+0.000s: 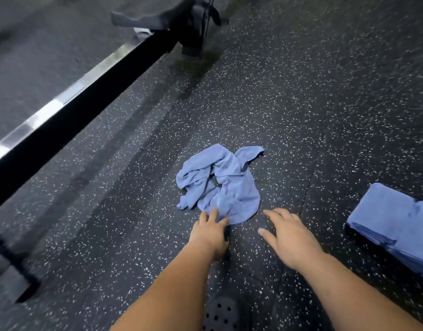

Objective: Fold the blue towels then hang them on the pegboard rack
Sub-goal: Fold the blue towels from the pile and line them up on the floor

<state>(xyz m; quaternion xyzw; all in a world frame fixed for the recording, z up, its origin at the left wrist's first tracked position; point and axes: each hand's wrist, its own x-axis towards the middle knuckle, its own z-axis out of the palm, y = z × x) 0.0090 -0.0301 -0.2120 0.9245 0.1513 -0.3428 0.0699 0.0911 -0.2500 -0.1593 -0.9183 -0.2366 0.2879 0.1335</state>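
1. Black beam (74, 111): runs diagonally at left across the speckled rubber floor (325, 103).
2. Left hand (209, 231): fingers straight, slightly apart, tips touching the near edge of the crumpled blue towel (226, 185) on the floor.
3. Right hand (287, 235): fingers spread, holding nothing, just right of the towel.
4. Stack of folded blue towels (394, 220): far right, on the floor.

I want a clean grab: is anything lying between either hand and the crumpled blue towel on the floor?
Nothing visible. The left hand touches the near edge of the crumpled light-blue cloth towel; the right hand is open beside it, only bare speckled black rubber floor between. The folded blue towel stack sits off right.
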